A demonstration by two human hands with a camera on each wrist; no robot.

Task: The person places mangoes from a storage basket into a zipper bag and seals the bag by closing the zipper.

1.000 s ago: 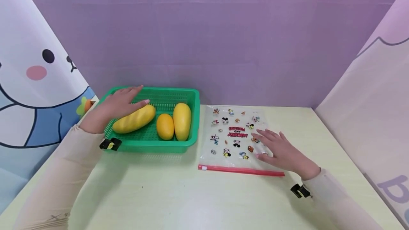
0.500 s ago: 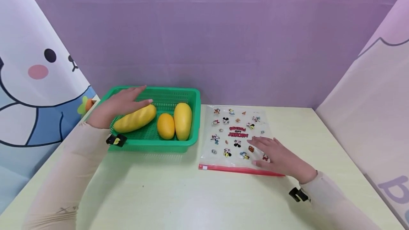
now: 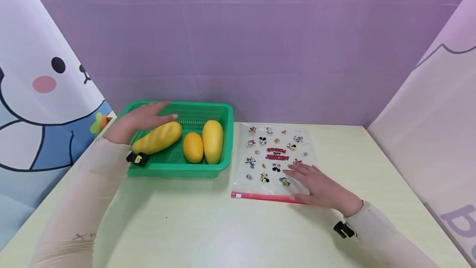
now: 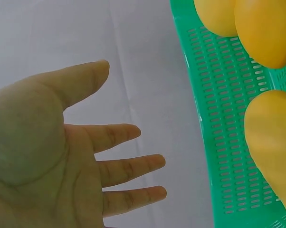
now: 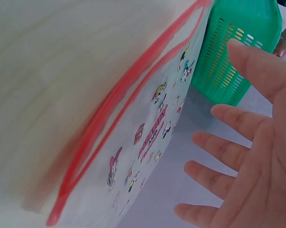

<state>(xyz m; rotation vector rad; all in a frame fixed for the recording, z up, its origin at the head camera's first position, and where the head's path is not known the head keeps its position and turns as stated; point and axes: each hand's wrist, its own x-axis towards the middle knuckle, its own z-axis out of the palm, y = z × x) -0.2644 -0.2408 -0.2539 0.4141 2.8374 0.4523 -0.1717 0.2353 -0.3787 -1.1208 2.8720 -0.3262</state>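
Note:
My left hand (image 3: 139, 120), fingers straight and spread, hovers over the left part of a green plastic basket (image 3: 186, 168). Nothing is in its grasp; the left wrist view shows the bare palm. Three fruits lie in the basket: a long, bumpy yellow one (image 3: 160, 139) under my left hand, a small orange-yellow mango (image 3: 193, 147), and a smooth oblong yellow one (image 3: 213, 142). A clear zip bag (image 3: 260, 187) with cartoon prints lies flat, its red slider zip toward me. Over its near right corner, my right hand (image 3: 323, 187) stays spread, holding nothing.
A pale wooden table (image 3: 208, 235) bears everything. Behind it hangs a purple backdrop (image 3: 241, 53). Printed cloth panels (image 3: 427, 127) close in both sides. The basket stands just left of the bag, near the back edge.
My right hand has moved left and slightly toward me, over the bag's zip corner. My left hand has shifted slightly right above the basket. The fruits and bag have not moved.

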